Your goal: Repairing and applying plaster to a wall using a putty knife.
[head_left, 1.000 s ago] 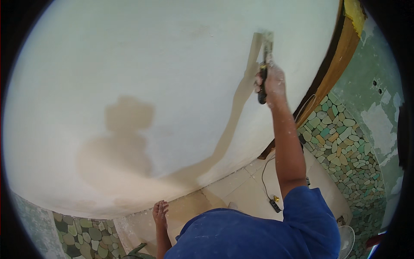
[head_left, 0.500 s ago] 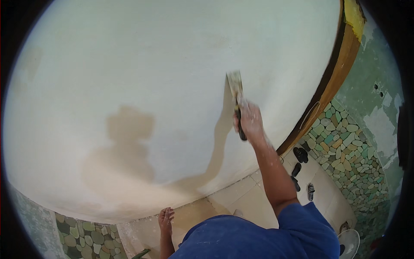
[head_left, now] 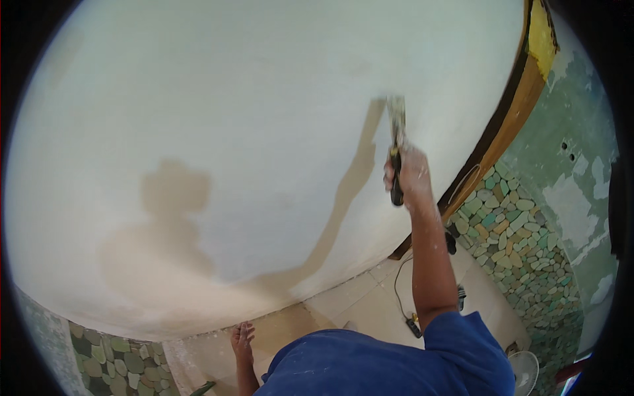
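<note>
My right hand [head_left: 414, 173], dusted with white, is wrapped around the dark handle of a putty knife [head_left: 396, 122]. Its flat blade, smeared with pale filler, points up in front of a smooth white wall [head_left: 264, 132]. The blade looks slightly off the surface, since its shadow falls a little to the left of it. Low down, my left hand [head_left: 243, 336] hangs near the foot of the wall with fingers loosely apart and nothing visible in it.
A wooden door frame [head_left: 505, 142] borders the wall on the right. Beyond it are pebble-patterned stone cladding [head_left: 515, 231] and peeling green plaster [head_left: 561, 132]. On the tiled floor [head_left: 356, 290] lie a black cable with a socket block [head_left: 413, 325] and dark footwear; a fan [head_left: 525, 371] stands lower right.
My right hand and the putty knife have moved right and slightly up, and the blade has come away from its shadow. The view has shifted; the cable and socket block now show.
</note>
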`<state>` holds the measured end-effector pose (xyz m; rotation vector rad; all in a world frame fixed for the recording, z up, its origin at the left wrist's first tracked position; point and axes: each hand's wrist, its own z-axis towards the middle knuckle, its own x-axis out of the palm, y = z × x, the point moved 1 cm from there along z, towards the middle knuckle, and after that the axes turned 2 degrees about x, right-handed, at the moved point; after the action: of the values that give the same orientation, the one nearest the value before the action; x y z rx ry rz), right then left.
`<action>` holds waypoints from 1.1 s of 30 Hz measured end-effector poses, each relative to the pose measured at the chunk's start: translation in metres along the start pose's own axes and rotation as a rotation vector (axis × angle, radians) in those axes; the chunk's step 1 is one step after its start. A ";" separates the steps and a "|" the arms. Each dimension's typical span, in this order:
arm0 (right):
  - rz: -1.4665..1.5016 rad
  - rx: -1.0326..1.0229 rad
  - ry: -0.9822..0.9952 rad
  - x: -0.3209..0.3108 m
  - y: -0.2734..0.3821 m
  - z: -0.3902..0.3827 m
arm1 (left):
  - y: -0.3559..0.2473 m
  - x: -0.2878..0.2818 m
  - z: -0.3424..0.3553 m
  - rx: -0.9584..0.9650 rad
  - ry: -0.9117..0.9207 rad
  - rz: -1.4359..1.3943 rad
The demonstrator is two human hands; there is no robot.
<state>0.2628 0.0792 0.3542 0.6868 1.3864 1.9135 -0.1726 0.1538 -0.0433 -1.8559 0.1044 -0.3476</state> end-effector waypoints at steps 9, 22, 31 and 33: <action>0.016 0.082 -0.107 -0.005 0.022 0.026 | -0.003 -0.005 0.009 0.001 -0.020 -0.025; 0.031 0.021 -0.040 -0.014 0.064 0.040 | -0.004 -0.004 0.004 0.009 -0.036 -0.035; -0.008 0.218 -0.001 0.021 -0.025 -0.011 | 0.001 -0.016 0.000 0.058 -0.072 -0.060; -0.029 0.111 -0.001 0.028 -0.005 0.003 | 0.015 -0.023 0.004 0.074 -0.044 -0.087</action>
<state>0.2484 0.1038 0.3515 0.7161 1.5032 1.8245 -0.1923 0.1582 -0.0628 -1.7969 -0.0192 -0.3663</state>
